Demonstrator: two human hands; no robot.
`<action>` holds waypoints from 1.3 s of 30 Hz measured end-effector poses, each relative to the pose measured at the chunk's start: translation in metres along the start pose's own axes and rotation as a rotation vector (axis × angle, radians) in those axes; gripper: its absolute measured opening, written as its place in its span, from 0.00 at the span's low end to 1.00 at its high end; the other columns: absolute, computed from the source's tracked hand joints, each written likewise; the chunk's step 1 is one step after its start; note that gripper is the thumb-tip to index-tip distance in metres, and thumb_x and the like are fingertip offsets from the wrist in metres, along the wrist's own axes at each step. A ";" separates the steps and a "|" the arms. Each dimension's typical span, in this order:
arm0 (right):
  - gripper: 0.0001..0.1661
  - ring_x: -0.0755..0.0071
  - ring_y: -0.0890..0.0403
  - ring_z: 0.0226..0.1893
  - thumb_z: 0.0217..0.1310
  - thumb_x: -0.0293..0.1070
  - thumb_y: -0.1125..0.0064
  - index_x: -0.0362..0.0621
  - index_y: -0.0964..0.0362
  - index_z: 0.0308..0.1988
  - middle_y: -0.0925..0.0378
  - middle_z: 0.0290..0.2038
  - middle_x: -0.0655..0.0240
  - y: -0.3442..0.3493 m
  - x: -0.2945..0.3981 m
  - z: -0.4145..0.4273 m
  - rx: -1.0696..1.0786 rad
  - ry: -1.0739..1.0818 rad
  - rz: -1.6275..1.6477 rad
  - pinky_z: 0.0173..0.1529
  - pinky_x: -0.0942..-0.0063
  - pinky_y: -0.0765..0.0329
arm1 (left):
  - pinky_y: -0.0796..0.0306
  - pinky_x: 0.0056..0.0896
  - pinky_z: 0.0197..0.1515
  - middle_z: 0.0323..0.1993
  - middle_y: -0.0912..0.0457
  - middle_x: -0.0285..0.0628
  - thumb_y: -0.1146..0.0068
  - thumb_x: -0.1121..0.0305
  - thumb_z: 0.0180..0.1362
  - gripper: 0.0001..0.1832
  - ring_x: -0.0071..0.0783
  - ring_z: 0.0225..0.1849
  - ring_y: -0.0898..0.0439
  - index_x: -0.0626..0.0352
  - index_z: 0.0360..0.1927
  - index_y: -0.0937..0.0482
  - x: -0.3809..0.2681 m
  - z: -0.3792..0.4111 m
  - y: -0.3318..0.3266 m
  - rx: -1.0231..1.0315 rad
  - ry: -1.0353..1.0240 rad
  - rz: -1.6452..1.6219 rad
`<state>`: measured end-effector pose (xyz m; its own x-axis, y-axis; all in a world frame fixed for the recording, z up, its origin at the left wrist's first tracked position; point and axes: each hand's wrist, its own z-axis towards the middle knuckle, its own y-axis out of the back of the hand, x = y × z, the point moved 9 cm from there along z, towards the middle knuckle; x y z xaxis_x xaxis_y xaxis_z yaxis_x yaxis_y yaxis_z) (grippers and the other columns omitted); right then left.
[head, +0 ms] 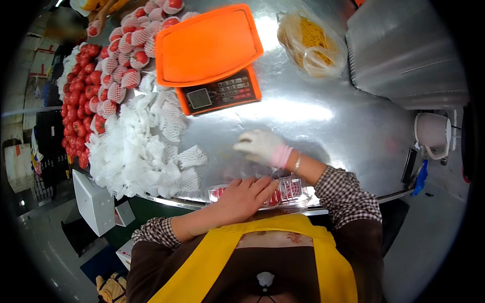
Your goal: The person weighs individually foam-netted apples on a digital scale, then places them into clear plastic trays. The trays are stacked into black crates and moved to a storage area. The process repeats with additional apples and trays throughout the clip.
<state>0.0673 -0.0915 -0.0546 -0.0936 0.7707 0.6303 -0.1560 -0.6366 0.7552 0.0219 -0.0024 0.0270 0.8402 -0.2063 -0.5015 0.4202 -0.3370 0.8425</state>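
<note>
A clear plastic clamshell box (293,187) lies at the table's near edge, with red tomatoes inside, at least one of them in a white foam net. Across its lid rests my bare left hand (248,195), palm down and fingers extended. My right hand (261,147), in a white glove with a pink cuff, hovers over the metal just beyond the box; it is slightly blurred, and whether its fingers hold anything does not show. Left of the hands lies a heap of white foam net sleeves (132,151), a few of them loose at its right side (192,156).
Loose tomatoes (79,102) and net-wrapped tomatoes (130,77) cover the table's left. An orange digital scale (208,45) stands beyond my hands. Right of it sits a plastic bag of yellow rubber bands (316,41). A co-worker's hand (99,21) is at far left. A pink mug (432,132) is at right.
</note>
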 end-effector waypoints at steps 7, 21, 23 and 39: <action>0.09 0.61 0.22 0.43 0.57 0.31 0.50 0.46 0.25 0.37 0.25 0.38 0.65 -0.065 -0.008 0.027 0.124 0.046 -0.247 0.45 0.65 0.22 | 0.29 0.49 0.47 0.54 0.28 0.52 0.32 0.57 0.43 0.49 0.51 0.53 0.25 0.50 0.70 0.44 0.014 -0.002 0.011 0.414 0.138 -0.101; 0.29 0.65 0.25 0.52 0.69 0.40 0.54 0.38 0.42 0.64 0.26 0.54 0.59 -0.040 0.013 -0.137 -0.721 -1.115 1.228 0.56 0.67 0.26 | 0.46 0.42 0.71 0.67 0.35 0.50 0.39 0.74 0.34 0.51 0.43 0.68 0.36 0.66 0.70 0.44 0.176 -0.004 -0.063 0.362 0.191 -2.011; 0.34 0.61 0.29 0.60 0.68 0.48 0.56 0.40 0.43 0.66 0.32 0.61 0.57 -0.018 0.022 -0.106 -0.640 -1.056 1.092 0.63 0.61 0.29 | 0.47 0.45 0.72 0.69 0.39 0.51 0.36 0.70 0.32 0.55 0.45 0.70 0.39 0.66 0.70 0.46 0.167 0.007 -0.072 0.359 0.058 -2.074; 0.29 0.63 0.30 0.50 0.63 0.52 0.49 0.39 0.34 0.53 0.30 0.50 0.59 -0.027 0.079 -0.160 -0.711 -0.728 1.421 0.55 0.60 0.31 | 0.44 0.44 0.71 0.67 0.37 0.54 0.27 0.66 0.32 0.58 0.46 0.67 0.34 0.72 0.70 0.46 0.025 0.017 -0.027 0.505 -0.345 -1.886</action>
<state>-0.0936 -0.0094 -0.0543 -0.1374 -0.6224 0.7705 -0.7335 -0.4588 -0.5014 0.0259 -0.0139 -0.0113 -0.5906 0.5437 -0.5963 0.3707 -0.4736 -0.7990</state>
